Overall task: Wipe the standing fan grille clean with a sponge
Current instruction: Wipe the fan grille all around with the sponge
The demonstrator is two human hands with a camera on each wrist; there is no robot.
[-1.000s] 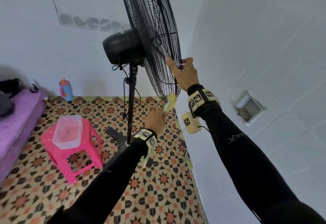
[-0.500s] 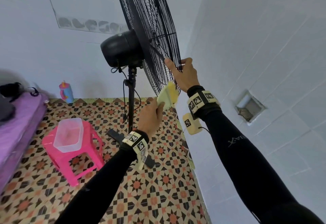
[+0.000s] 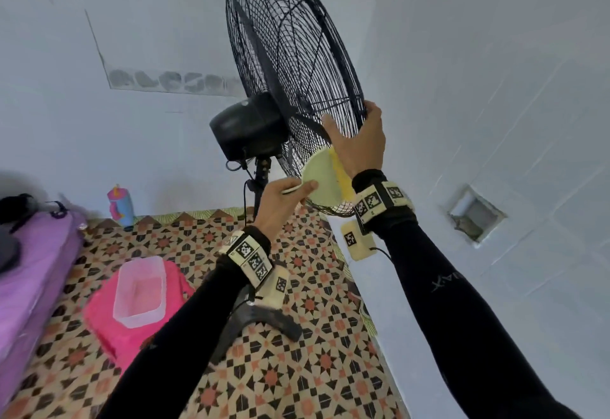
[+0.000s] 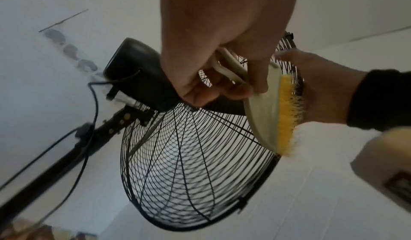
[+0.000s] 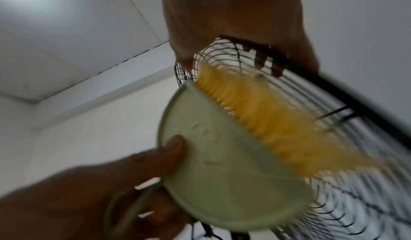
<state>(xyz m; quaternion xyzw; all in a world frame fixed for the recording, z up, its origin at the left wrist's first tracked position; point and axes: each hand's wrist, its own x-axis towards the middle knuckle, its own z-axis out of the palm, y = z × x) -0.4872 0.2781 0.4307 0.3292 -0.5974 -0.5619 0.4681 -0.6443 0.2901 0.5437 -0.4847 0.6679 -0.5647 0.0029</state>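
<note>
The left hand (image 3: pixel 280 204) holds a brush (image 3: pixel 325 180) by its loop handle, with the fingers curled through it. The task says sponge, but this tool has a pale green back and yellow bristles. The bristles press on the fan grille (image 3: pixel 290 65), just under the right hand (image 3: pixel 358 144). The right hand grips the rim of the grille, fingers hooked through the wires and thumb on the near side. I think it keeps the fan from turning or rocking.

The brush sits between the two hands, on the low side part of the grille. In the right wrist view the bristles are blurred and bent over the wires, so a stroke looks to be under way.

How much is done? It is hard to say. The black wires look the same all over, and no dust or clean patch shows. The brush touches only a small part near the rim. The top and far side of the grille are well above both hands, and I guess they still need work.

Down by the left arm is a pink stool (image 3: pixel 138 323) with a clear tub (image 3: pixel 140 293) on it.
</note>
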